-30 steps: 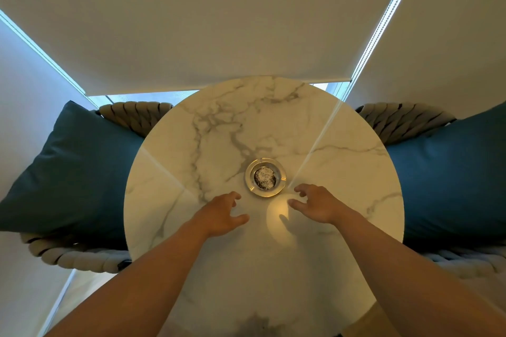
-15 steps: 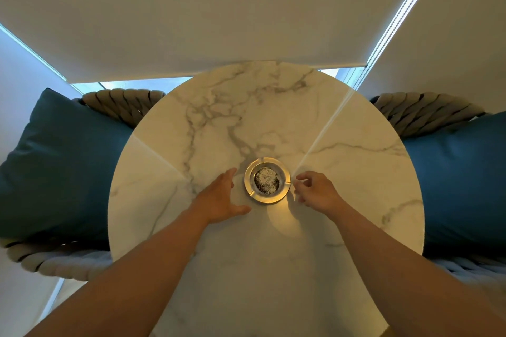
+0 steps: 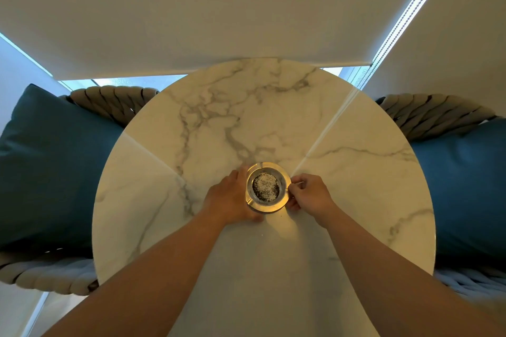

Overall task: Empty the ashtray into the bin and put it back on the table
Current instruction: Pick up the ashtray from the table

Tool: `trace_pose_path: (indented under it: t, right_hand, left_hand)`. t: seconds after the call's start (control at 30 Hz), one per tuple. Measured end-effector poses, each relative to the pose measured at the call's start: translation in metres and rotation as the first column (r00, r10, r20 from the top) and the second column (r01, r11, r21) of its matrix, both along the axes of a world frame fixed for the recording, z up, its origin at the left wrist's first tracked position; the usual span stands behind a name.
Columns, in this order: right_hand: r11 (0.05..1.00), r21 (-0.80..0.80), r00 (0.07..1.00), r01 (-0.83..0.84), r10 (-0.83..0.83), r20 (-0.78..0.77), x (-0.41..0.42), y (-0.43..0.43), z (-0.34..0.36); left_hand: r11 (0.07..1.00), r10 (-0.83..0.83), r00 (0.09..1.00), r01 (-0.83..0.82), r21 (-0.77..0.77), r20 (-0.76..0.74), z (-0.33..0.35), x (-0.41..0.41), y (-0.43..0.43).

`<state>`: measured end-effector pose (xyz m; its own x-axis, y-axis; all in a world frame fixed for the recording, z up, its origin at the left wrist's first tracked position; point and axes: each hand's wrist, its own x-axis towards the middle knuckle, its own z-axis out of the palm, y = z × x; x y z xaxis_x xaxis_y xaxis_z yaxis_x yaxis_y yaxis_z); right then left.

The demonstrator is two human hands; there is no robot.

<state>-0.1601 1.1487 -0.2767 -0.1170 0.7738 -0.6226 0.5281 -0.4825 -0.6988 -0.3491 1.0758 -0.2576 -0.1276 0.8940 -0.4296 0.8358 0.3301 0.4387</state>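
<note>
A round glass ashtray (image 3: 267, 187) with grey ash in its bowl sits near the middle of a round white marble table (image 3: 356, 172). My left hand (image 3: 230, 198) cups the ashtray's left side, fingers curled along the rim and thumb under its near edge. My right hand (image 3: 309, 194) pinches the right rim between thumb and fingers. Whether the ashtray still rests on the table or is lifted slightly, I cannot tell. No bin is in view.
Two woven rope chairs with dark teal cushions flank the table, one on the left (image 3: 54, 161) and one on the right (image 3: 462, 186). Beige roller blinds (image 3: 219, 8) hang behind the table, with a bead chain (image 3: 405, 11) at the right.
Both hands have moved forward from the near part of the table and closed on the ashtray's two sides. The view has shifted closer over the table.
</note>
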Motion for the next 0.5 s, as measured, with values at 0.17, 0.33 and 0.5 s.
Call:
trace_pose_path:
  t: [0.17, 0.33, 0.5]
  right_hand:
    - [1.0, 0.012, 1.0, 0.001, -0.001, -0.006, 0.0, -0.004, 0.004]
    - [0.999, 0.029, 0.996, 0.029, -0.026, -0.089, 0.011, -0.033, 0.038]
    - [0.993, -0.061, 0.955, 0.096, -0.11, -0.275, 0.017, -0.041, 0.054]
  left_hand:
    - [1.0, 0.023, 1.0, -0.023, 0.009, -0.012, 0.005, 0.006, -0.003]
    - [0.997, 0.059, 0.996, -0.062, 0.052, 0.062, 0.04, 0.017, -0.033]
    - [0.988, 0.098, 0.982, -0.115, 0.1, 0.161, 0.046, 0.009, -0.042]
